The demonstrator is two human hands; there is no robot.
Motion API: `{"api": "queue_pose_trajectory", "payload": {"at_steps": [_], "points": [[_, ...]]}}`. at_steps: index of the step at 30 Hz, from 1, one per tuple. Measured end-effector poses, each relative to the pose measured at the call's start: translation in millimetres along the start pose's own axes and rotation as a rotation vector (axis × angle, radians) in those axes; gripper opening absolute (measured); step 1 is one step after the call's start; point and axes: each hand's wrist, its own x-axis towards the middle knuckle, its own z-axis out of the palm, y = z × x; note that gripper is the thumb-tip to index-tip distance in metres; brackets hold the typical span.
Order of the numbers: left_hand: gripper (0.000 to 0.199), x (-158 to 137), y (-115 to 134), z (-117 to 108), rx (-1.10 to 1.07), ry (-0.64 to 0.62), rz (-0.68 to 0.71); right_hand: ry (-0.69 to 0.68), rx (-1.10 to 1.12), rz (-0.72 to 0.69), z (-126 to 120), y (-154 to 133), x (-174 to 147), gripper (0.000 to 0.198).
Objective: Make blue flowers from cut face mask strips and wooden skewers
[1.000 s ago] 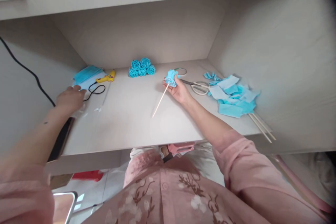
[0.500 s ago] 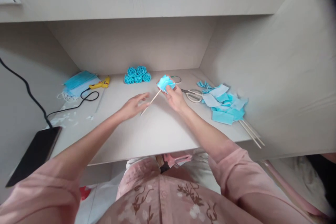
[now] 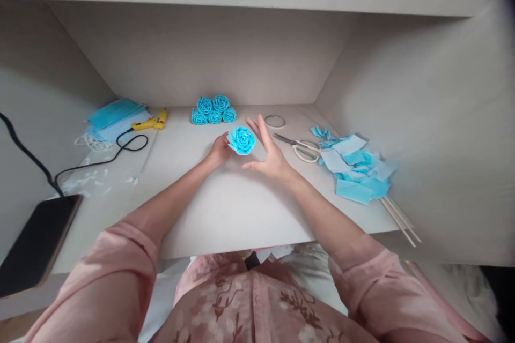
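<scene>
A blue rose (image 3: 242,140), made of folded mask-like fabric, faces up toward me above the middle of the desk. My left hand (image 3: 219,150) is closed behind and below it, and the stick it sits on is hidden from view. Just right of the bloom, my right hand (image 3: 270,156) is open, thumb and fingers spread around its side. Several finished blue roses (image 3: 214,110) are stacked near the back wall, beyond my left hand. Scissors (image 3: 301,146) with pale handles lie right of my right hand, close to a roll of tape (image 3: 275,121).
Cut blue and white fabric pieces (image 3: 358,169) lie heaped at the right, with wooden sticks (image 3: 400,220) jutting past the desk edge. At the left are face masks (image 3: 116,118), a yellow glue gun (image 3: 153,120) with its black cord, white scraps, and a black phone (image 3: 40,244).
The rose has turned from side-on to facing me. My left hand has taken it from my right hand, which has let go and opened. The view has shifted slightly.
</scene>
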Motion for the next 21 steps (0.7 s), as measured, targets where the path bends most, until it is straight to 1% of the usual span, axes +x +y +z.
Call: {"api": "queue_pose_trajectory", "payload": {"at_steps": [3, 7, 11, 13, 17, 19, 21], "points": [[0.024, -4, -3, 2, -0.018, -0.084, 0.024, -0.009, -0.038, 0.035, 0, 0, -1, 0.139], [0.027, -4, 0, 9, -0.026, -0.094, 0.062, 0.029, -0.002, 0.076, 6, -7, -3, 0.128], [0.030, -3, 6, 21, -0.052, -0.140, 0.103, 0.079, 0.022, 0.067, 12, -12, -7, 0.119], [0.031, -4, 8, 27, -0.065, -0.163, 0.118, 0.111, -0.005, 0.051, 14, -13, -9, 0.104], [0.035, -5, 9, 35, -0.084, -0.148, 0.135, 0.142, -0.110, 0.005, 16, -10, -11, 0.061], [0.035, -4, 8, 37, -0.093, -0.120, 0.167, 0.168, -0.144, -0.005, 16, -7, -11, 0.051], [0.034, -3, 6, 38, -0.105, -0.090, 0.198, 0.208, -0.168, -0.018, 16, -4, -12, 0.045]]}}
